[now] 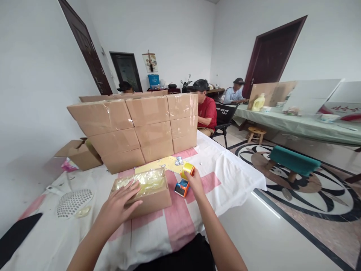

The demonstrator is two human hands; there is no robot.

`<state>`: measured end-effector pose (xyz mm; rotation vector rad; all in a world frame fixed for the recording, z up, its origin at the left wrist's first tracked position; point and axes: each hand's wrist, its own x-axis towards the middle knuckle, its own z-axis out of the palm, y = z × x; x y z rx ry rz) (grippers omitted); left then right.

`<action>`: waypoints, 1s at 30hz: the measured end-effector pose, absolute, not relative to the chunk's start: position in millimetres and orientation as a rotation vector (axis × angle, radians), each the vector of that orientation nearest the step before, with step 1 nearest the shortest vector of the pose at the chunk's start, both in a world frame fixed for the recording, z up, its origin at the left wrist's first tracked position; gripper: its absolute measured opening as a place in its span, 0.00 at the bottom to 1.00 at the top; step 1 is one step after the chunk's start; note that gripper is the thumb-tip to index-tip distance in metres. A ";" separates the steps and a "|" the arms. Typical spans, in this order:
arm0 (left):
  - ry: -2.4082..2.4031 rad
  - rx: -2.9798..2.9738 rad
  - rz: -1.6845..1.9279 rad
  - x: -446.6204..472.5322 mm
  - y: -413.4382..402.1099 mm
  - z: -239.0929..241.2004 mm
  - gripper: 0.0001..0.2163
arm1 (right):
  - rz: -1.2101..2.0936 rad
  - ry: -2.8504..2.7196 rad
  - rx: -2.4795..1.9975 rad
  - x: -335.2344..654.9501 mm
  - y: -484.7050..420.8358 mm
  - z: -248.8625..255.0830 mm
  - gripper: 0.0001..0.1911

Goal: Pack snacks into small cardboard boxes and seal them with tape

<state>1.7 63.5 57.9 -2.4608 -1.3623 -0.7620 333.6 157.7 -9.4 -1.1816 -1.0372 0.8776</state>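
Note:
A cardboard box (pixel 153 201) sits on the cloth-covered table in front of me, its top covered with shiny, yellowish clear tape or film. My left hand (pixel 125 197) lies on that top with its fingers spread. To the right of the box, my right hand (pixel 194 182) is closed around a tape dispenser (pixel 183 186) with an orange and blue body and a yellow roll. The dispenser is tilted close to the tablecloth; whether it touches the cloth I cannot tell.
Stacked cardboard boxes (pixel 149 130) form a wall across the table. An opened carton (pixel 84 154) stands at the left, near a perforated white item (pixel 73 203). Beyond the wall sits a person in red (pixel 208 113). A green stool (pixel 293 160) is on the floor at right.

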 end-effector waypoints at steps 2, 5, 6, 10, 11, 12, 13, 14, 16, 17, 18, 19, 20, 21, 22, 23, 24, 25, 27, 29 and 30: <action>-1.437 -2.492 -0.711 4.6 61.3 63.1 0.21 | 0.926 -1.131 -1.160 330.1 159.6 -8.4 0.18; -1.499 -2.503 -0.648 8.4 58.6 67.4 0.18 | 0.939 -1.229 -1.162 330.1 160.0 -7.5 0.16; -1.499 -2.501 -0.633 9.2 58.2 67.5 0.17 | 0.931 -1.250 -1.167 330.7 160.0 -8.4 0.16; -1.443 -2.453 -0.599 12.0 57.5 63.4 0.18 | 0.891 -1.283 -1.186 331.9 159.4 -15.8 0.18; -1.427 -2.437 -0.586 13.1 57.0 62.5 0.19 | 0.884 -1.284 -1.183 331.8 159.1 -17.5 0.19; -1.414 -2.420 -0.572 14.5 56.3 62.0 0.20 | 0.881 -1.285 -1.174 331.5 158.8 -18.9 0.19; -1.401 -2.407 -0.554 16.3 55.3 62.0 0.21 | 0.879 -1.288 -1.159 331.2 158.6 -19.9 0.19; -1.390 -2.397 -0.539 18.2 54.2 62.4 0.21 | 0.880 -1.291 -1.140 330.8 158.4 -20.5 0.19; -1.382 -2.375 -0.536 22.1 51.8 63.9 0.19 | 0.883 -1.294 -1.108 330.1 158.1 -21.0 0.18; -1.385 -2.367 -0.553 23.7 50.8 64.6 0.19 | 0.885 -1.293 -1.097 329.8 158.1 -20.9 0.18; -1.391 -2.365 -0.577 24.8 50.0 65.2 0.19 | 0.886 -1.292 -1.090 329.6 158.0 -20.8 0.18; -1.396 -2.373 -0.603 25.4 49.6 65.6 0.18 | 0.887 -1.290 -1.087 329.6 157.8 -20.5 0.18; -1.398 -2.388 -0.629 25.6 49.4 65.6 0.18 | 0.887 -1.288 -1.088 329.6 157.5 -20.3 0.17; -1.399 -2.406 -0.646 25.5 49.4 65.5 0.18 | 0.886 -1.287 -1.092 329.9 157.1 -20.0 0.17; -1.402 -2.418 -0.657 25.1 49.5 65.1 0.18 | 0.884 -1.286 -1.096 330.2 156.5 -19.7 0.16; -1.407 -2.424 -0.658 24.7 49.6 64.7 0.18 | 0.881 -1.286 -1.102 330.6 155.9 -19.4 0.16; -1.414 -2.420 -0.654 24.4 49.6 64.1 0.18 | 0.878 -1.285 -1.106 331.0 155.1 -19.2 0.16; -1.418 -2.408 -0.647 24.1 49.4 63.7 0.19 | 0.876 -1.285 -1.108 331.4 154.5 -19.1 0.16; -1.419 -2.371 -0.628 23.9 48.5 63.2 0.20 | 0.875 -1.283 -1.106 331.9 153.7 -19.1 0.15; -1.406 -2.334 -0.619 24.1 47.6 63.5 0.22 | 0.878 -1.280 -1.098 331.6 154.1 -19.6 0.16; -1.406 -2.315 -0.617 24.6 47.4 63.9 0.23 | 0.880 -1.277 -1.094 331.1 154.9 -20.0 0.16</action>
